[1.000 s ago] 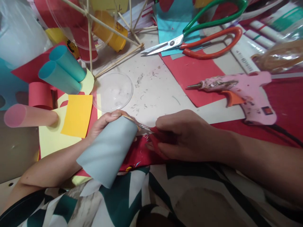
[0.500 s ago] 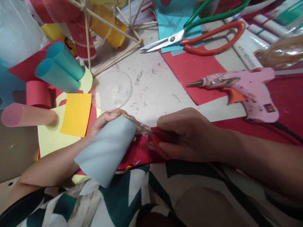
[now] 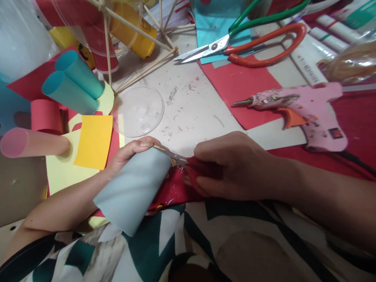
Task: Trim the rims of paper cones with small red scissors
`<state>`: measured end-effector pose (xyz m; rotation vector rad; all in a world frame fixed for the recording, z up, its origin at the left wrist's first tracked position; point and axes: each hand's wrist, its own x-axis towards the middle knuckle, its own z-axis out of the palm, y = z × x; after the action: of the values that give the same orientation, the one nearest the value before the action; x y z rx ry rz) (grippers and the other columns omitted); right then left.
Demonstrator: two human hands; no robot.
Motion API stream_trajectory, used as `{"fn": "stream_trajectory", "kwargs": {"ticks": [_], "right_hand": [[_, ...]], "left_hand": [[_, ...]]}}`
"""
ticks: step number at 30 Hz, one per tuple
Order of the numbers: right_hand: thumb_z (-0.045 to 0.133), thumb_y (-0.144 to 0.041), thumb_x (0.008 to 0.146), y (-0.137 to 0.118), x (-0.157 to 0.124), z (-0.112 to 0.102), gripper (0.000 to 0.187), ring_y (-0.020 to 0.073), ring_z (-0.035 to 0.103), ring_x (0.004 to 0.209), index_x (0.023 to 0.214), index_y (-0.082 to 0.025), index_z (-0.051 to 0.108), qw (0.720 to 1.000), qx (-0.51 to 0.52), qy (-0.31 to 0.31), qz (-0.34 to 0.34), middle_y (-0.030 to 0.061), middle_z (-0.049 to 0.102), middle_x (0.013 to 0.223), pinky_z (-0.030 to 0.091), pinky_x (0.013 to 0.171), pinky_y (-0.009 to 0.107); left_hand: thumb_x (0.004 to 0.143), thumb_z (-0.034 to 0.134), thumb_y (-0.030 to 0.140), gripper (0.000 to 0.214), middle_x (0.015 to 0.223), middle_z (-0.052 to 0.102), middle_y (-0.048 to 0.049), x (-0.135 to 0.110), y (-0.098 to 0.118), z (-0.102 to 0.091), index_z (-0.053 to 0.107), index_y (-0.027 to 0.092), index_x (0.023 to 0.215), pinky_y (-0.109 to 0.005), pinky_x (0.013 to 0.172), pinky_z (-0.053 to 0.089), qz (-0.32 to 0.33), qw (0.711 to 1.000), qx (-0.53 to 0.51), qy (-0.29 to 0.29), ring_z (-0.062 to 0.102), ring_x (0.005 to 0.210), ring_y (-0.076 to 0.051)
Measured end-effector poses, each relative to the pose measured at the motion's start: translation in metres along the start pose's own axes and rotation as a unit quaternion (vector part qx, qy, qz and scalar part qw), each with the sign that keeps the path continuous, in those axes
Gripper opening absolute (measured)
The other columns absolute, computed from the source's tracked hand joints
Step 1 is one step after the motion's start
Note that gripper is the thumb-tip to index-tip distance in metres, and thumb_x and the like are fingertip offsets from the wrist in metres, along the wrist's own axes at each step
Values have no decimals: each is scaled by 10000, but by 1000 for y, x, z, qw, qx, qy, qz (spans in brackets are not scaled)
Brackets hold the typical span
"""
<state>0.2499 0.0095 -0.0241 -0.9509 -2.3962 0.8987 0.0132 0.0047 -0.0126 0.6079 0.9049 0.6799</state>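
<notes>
My left hand [image 3: 129, 153] grips a rolled tube of pale blue-grey paper [image 3: 133, 190], which tilts down toward my lap. In my right hand [image 3: 232, 164] are small red-handled scissors [image 3: 183, 161]. Their blades sit at the tube's upper rim, just by my left thumb. Both hands work low at the table's near edge, over a red patterned sheet [image 3: 172, 190].
A pink glue gun [image 3: 302, 107] lies at the right on red paper. Large orange-and-green scissors [image 3: 235, 43] lie at the back. A clear plastic lid [image 3: 138, 111], teal paper tubes [image 3: 72, 84], a pink tube [image 3: 32, 143], a yellow square [image 3: 93, 141] and a skewer frame [image 3: 132, 31] stand left.
The scissor blades have edged a little further along the tube's rim. Both hands stay almost in place; the view shifted slightly.
</notes>
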Motion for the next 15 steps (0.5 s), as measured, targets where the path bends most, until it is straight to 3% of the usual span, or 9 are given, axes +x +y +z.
{"fn": "stream_trajectory", "kwargs": {"ticks": [7, 15], "right_hand": [[556, -319, 758, 2, -2, 0, 383, 81, 171, 496, 586, -207, 233, 999, 8, 11, -36, -65, 222, 516, 159, 473, 263], [517, -304, 807, 3, -1, -1, 375, 82, 167, 489, 609, -211, 213, 999, 10, -1, -49, -65, 216, 518, 159, 483, 272]], "left_hand": [[716, 679, 346, 211, 813, 727, -61, -1, 4, 0, 730, 156, 793, -298, 654, 529, -22, 1000, 7, 17, 679, 699, -204], [733, 665, 316, 184, 833, 739, -60, 1, 3, -4, 736, 156, 790, -302, 683, 546, -19, 1000, -8, -10, 693, 741, -213]]}}
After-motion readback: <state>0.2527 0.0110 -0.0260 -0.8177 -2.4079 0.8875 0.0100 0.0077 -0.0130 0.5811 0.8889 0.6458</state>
